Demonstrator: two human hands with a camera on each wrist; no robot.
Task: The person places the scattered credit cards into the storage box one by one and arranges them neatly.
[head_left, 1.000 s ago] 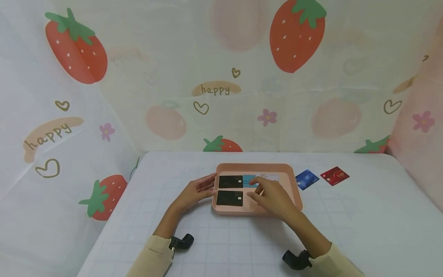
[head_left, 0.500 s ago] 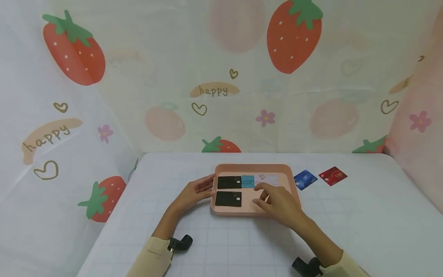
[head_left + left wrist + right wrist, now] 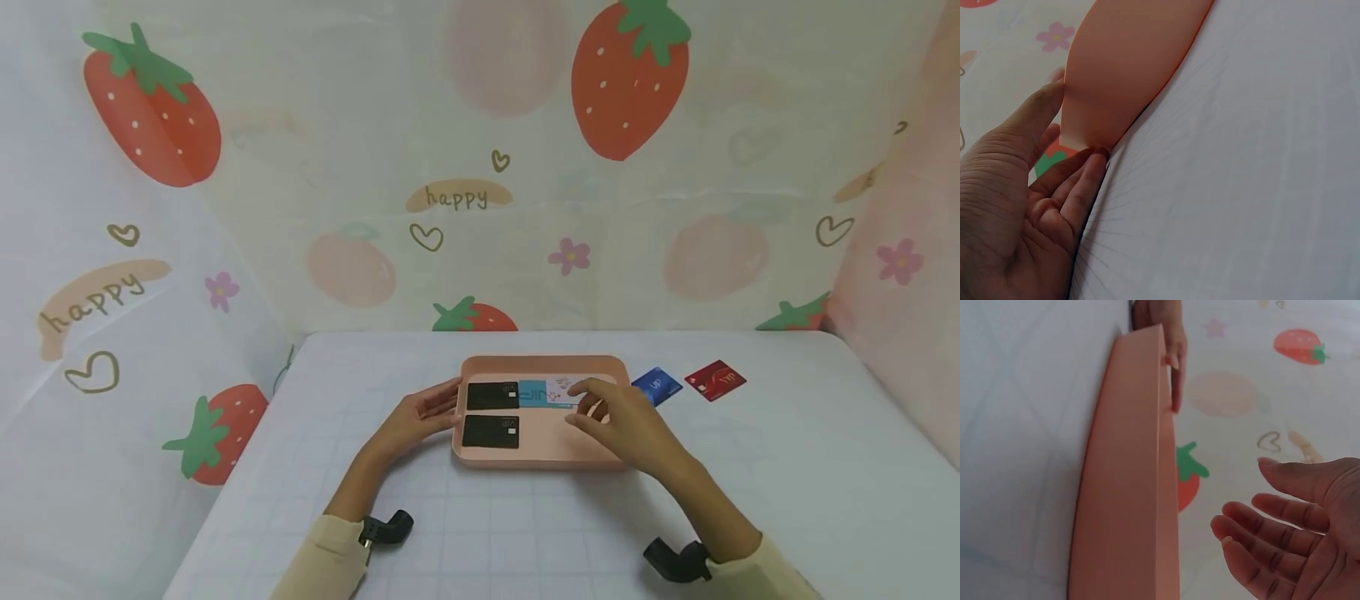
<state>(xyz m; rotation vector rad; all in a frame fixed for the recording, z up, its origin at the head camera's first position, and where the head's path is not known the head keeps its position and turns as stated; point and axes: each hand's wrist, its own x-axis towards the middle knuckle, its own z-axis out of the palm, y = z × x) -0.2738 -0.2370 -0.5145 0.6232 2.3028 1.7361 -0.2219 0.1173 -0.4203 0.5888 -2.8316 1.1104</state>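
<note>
My left hand [image 3: 414, 422] grips the left end of a shallow pink tray [image 3: 543, 365]. In the left wrist view its thumb lies at the tray's rim and its fingertips touch low at the corner. My right hand [image 3: 630, 417] hovers over the tray's right part, fingers loosely bent and holding nothing. It partly covers a white patterned card [image 3: 559, 391] in the back row. Left of that card lie a light-blue card [image 3: 532, 393] and a black VIP card [image 3: 491, 396]. A second black VIP card [image 3: 490, 432] lies in front at the left.
Right of the tray, a blue card [image 3: 658, 385] and a red card [image 3: 716, 381] lie on the white table [image 3: 750, 483]. Part of the blue card is behind my right hand. A strawberry-patterned cloth [image 3: 465, 108] surrounds the table's back and sides.
My right hand has moved right across the tray, away from the light-blue card and over the white one. My left hand has stayed at the tray's left end.
</note>
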